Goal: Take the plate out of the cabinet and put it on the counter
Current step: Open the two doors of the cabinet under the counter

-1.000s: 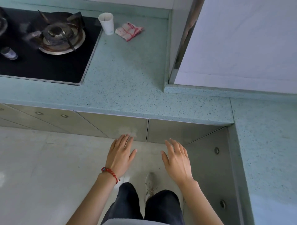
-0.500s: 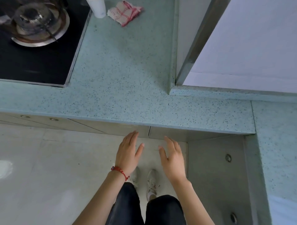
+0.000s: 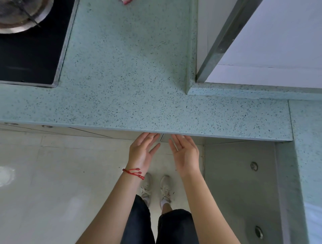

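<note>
The counter (image 3: 139, 97) edge hides the fingertips of the left hand (image 3: 142, 151) and right hand (image 3: 185, 153), and most of the cabinet doors (image 3: 97, 133) below it. The stove burner (image 3: 20, 15) and a red-and-white cloth (image 3: 126, 1) are cut off at the top edge.

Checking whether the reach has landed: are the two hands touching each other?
Apart. The head view shows pale floor in a plain gap between the left hand and right hand.

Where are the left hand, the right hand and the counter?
left hand (image 3: 142, 151), head view, on the palm.
right hand (image 3: 186, 155), head view, on the palm.
counter (image 3: 130, 78), head view, on bare speckled top.
</note>
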Available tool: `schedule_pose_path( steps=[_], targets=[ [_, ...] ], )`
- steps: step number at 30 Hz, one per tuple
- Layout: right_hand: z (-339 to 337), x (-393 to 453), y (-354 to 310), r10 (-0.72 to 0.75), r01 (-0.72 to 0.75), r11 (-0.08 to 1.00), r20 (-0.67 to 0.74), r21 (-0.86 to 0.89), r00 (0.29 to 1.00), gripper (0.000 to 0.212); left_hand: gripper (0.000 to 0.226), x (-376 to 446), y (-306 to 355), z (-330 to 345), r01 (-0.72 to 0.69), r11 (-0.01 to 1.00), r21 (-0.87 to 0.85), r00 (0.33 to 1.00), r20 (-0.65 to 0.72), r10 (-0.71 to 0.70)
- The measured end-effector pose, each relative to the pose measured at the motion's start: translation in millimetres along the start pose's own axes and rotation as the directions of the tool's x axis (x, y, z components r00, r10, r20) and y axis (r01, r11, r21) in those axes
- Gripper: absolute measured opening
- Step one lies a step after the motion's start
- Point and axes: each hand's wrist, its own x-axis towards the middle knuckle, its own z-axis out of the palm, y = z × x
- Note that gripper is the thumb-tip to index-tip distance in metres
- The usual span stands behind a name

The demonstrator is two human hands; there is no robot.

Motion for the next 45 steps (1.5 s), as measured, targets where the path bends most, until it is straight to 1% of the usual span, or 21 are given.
schedule_pose_path(
  steps=[4,9,16,21,24,28,31,35,41,45],
  targets=[
    [2,0,-1,0.014,-0.016,0.999,0.050,0.038,0.999,0.024,0.018,4,-2,-1,0.025,0.997,-0.067,0.998,0.065,-0.021],
    [2,-2,1,0.012,-0.014,0.999,0.054,0.043,0.998,0.022,0.022,6,-2,0,0.039,0.994,-0.103,0.997,0.077,-0.032],
    [-10,-12,6,0.000,0.000,1.000,0.047,-0.002,0.999,0.018,0.021,-5,-13,-10,0.035,0.993,-0.114,0.998,0.046,-0.030],
    [-22,-21,13,-0.025,0.024,0.999,-0.030,-0.032,0.999,0.014,0.014,-17,-22,-16,0.008,0.994,-0.113,0.998,-0.055,-0.014],
    [-33,-28,20,-0.057,0.048,0.991,-0.065,-0.121,0.996,0.008,0.012,-21,-29,-21,-0.019,0.997,-0.074,0.992,-0.125,0.010],
    [-47,-35,28,-0.112,0.080,0.967,-0.121,-0.241,0.986,0.008,0.011,-30,-38,-29,-0.057,0.996,0.066,0.975,-0.211,0.070],
    [-59,-40,33,-0.148,0.090,0.945,-0.166,-0.315,0.975,0.010,0.013,-39,-44,-35,-0.081,0.986,0.145,0.962,-0.247,0.115],
    [-74,-47,37,-0.175,0.095,0.915,-0.174,-0.392,0.969,0.013,0.017,-47,-50,-41,-0.102,0.971,0.217,0.950,-0.269,0.160],
    [-90,-58,36,-0.178,0.097,0.891,-0.144,-0.443,0.973,0.017,0.025,-62,-59,-52,-0.114,0.965,0.238,0.930,-0.315,0.187],
    [-103,-67,34,-0.181,0.105,0.870,-0.113,-0.482,0.977,0.017,0.025,-69,-64,-61,-0.122,0.965,0.230,0.925,-0.327,0.195]
  ],
)
